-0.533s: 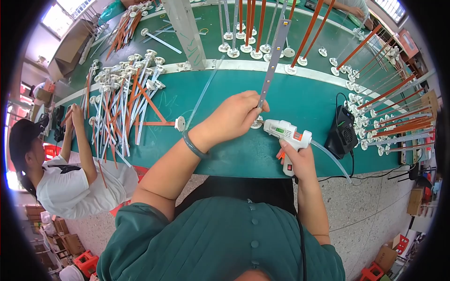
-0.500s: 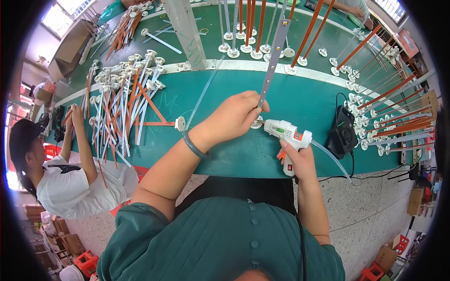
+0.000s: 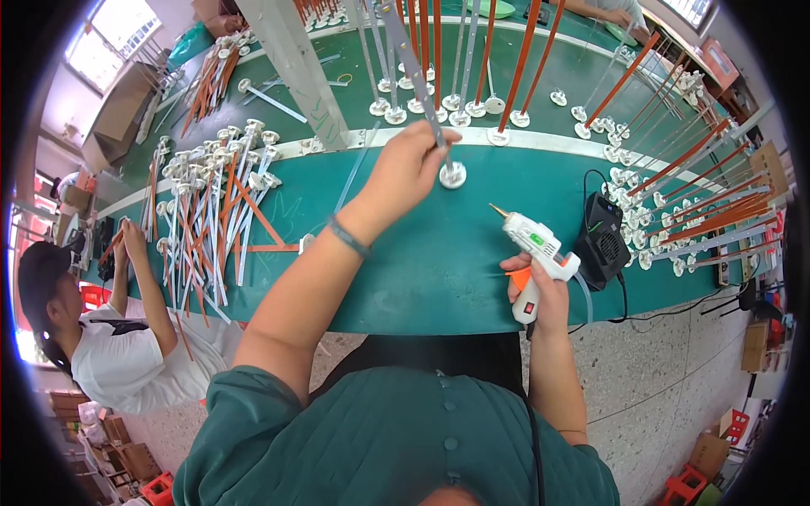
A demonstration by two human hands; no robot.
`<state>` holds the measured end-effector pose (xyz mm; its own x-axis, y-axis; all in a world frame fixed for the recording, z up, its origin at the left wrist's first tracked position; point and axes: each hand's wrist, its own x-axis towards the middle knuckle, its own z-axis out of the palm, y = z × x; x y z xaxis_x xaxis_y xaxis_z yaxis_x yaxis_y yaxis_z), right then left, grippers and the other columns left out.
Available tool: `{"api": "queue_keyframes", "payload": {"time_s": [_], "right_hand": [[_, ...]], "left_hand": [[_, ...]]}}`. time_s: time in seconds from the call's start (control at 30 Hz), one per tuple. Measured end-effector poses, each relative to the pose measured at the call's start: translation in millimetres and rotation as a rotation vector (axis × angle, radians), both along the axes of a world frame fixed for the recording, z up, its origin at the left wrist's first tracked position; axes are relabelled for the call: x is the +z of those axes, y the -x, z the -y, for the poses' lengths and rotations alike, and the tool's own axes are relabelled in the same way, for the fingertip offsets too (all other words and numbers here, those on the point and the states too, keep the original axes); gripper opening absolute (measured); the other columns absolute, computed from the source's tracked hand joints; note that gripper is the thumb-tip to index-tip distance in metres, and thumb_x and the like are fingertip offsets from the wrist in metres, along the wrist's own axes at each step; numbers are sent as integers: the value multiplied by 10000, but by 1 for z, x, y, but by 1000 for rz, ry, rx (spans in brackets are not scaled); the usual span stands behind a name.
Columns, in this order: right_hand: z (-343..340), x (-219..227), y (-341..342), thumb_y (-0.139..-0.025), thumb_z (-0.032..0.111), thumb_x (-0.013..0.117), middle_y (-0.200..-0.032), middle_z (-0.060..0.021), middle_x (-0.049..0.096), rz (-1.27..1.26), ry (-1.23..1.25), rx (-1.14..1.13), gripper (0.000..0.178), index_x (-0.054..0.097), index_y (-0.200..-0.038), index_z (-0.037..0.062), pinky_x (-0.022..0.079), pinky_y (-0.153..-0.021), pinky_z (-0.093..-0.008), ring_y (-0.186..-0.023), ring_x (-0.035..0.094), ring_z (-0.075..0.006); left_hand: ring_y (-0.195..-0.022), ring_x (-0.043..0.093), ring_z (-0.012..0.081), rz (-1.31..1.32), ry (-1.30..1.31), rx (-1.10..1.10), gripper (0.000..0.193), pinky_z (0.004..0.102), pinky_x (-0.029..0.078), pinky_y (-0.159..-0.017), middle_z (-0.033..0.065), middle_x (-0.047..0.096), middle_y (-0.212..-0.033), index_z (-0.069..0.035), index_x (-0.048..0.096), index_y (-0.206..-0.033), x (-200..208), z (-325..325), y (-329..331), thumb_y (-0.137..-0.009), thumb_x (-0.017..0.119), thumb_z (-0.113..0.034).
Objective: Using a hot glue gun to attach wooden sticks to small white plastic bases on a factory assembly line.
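My left hand (image 3: 412, 165) is closed around the lower part of a long grey LED strip (image 3: 403, 46), which stands nearly upright with its top leaning left. At its foot is a round white base (image 3: 453, 175), just above or on the green table; I cannot tell which. My right hand (image 3: 547, 291) grips a white hot glue gun (image 3: 533, 232) with an orange trigger. Its brass nozzle points up and left, apart from the base. A clear glue stick (image 3: 585, 297) sticks out of the gun's back.
A pile of strips with white bases (image 3: 215, 202) lies left. Orange and grey strips stand upright (image 3: 434, 51) beyond the white table seam. More are grouped at right (image 3: 700, 207), near a black device (image 3: 603, 240). A white post (image 3: 295, 76) rises far left; a co-worker (image 3: 126, 337) sits left.
My left hand has moved away from me with the strip, whose top now leans left instead of right. The glue gun's nozzle has drawn back from the base, toward the right.
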<state>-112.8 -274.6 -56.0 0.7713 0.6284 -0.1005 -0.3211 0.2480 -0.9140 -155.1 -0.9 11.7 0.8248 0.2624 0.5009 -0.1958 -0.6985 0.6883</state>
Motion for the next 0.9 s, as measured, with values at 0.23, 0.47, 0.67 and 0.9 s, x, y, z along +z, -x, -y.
{"api": "queue_keyframes", "payload": {"time_s": [0.23, 0.47, 0.67, 0.9], "right_hand": [[3, -3, -3, -937, 235, 538, -918, -216, 660, -51, -76, -4, 296, 558, -1095, -13, 460, -477, -277, -553, 584, -182], [3, 0, -3, -932, 231, 552, -923, -214, 657, -93, -41, 56, 312, 554, -1103, -29, 464, -501, -272, -570, 584, -174], [8, -15, -5, -953, 230, 522, -922, -209, 645, -44, -72, 40, 312, 537, -1115, -36, 450, -482, -279, -563, 570, -185], [8, -16, -6, -970, 245, 498, -924, -199, 635, 4, -115, 66, 310, 512, -1114, -29, 430, -465, -267, -553, 550, -160]], "left_hand": [[-904, 608, 347, 59, -93, 83, 186, 407, 495, -795, 159, 634, -972, -12, 651, -1016, -18, -22, -89, -861, 550, 4], [-894, 613, 342, 14, -75, 59, 246, 411, 498, -784, 175, 629, -946, -32, 641, -1087, -28, -26, -102, -849, 578, -18], [-806, 628, 289, 105, -68, 131, 424, 375, 518, -761, 150, 608, -936, -25, 558, -1200, -48, -27, -91, -794, 677, -49], [-1009, 582, 315, -174, -174, -51, 454, 394, 479, -876, 151, 592, -1051, -64, 563, -1229, -33, -19, 45, -800, 698, -129]]}}
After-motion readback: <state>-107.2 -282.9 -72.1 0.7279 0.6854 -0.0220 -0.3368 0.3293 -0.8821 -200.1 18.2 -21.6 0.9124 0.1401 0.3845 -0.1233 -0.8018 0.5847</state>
